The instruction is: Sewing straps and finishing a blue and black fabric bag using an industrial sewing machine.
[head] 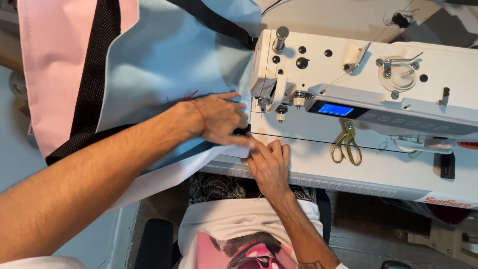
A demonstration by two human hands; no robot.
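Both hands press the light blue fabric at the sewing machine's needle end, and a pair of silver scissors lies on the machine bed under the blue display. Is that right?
Not quite: the scissors are gold-coloured, not silver, as the head view shows. The rest holds: the left hand and right hand press the light blue fabric at the needle end of the sewing machine, and the scissors lie below the blue display.

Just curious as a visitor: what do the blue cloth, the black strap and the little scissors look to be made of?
Blue cloth: seemingly a stiff woven synthetic, matte, holding crisp folds. Black strap: woven webbing, its ribbed texture visible. Scissors: metal, shiny gold-coloured finish, possibly brass-plated.
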